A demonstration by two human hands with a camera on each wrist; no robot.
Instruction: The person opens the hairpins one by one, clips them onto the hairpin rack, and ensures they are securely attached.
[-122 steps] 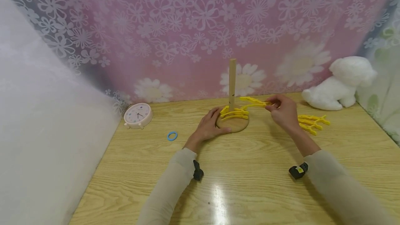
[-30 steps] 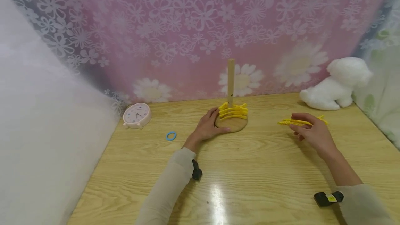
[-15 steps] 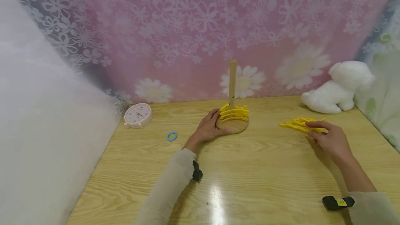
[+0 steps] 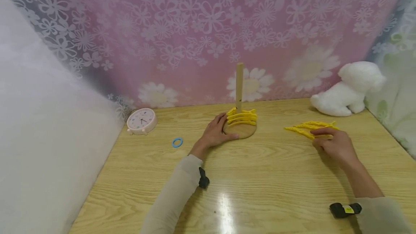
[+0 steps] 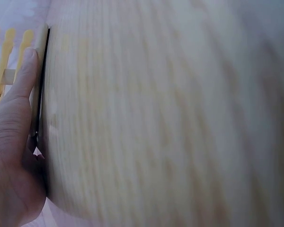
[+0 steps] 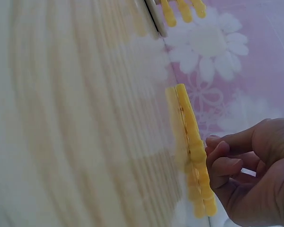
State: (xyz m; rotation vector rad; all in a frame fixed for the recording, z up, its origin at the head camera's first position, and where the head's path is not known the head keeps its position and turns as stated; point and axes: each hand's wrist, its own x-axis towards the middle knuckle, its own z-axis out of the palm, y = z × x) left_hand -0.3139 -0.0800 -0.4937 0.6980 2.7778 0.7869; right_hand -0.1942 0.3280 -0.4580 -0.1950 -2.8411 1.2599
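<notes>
On the table stands a wooden peg stand: an upright pole (image 4: 239,86) on a round base (image 4: 240,132). My left hand (image 4: 214,131) holds the base's left side, thumb along its front edge; its other fingers are partly hidden. Several yellow forked plastic pieces (image 4: 242,117) are stacked low around the pole. To the right lie more yellow forked pieces (image 4: 308,124), fanned apart. My right hand (image 4: 338,145) is at the nearest of these, index finger and thumb pinching it by its near edge. In the right wrist view the yellow piece (image 6: 194,146) is seen edge-on, low over the tabletop.
A blue ring (image 4: 177,142) lies left of my left hand. A pink alarm clock (image 4: 142,121) stands at the table's back left, a white plush dog (image 4: 349,89) at the back right. Behind the table hangs a pink flowered curtain (image 4: 195,46).
My right hand has gone from beside the pole, where it held a yellow piece, to the pieces at right. That piece now appears on the stack; the loose pieces have fanned out. The left hand stays.
</notes>
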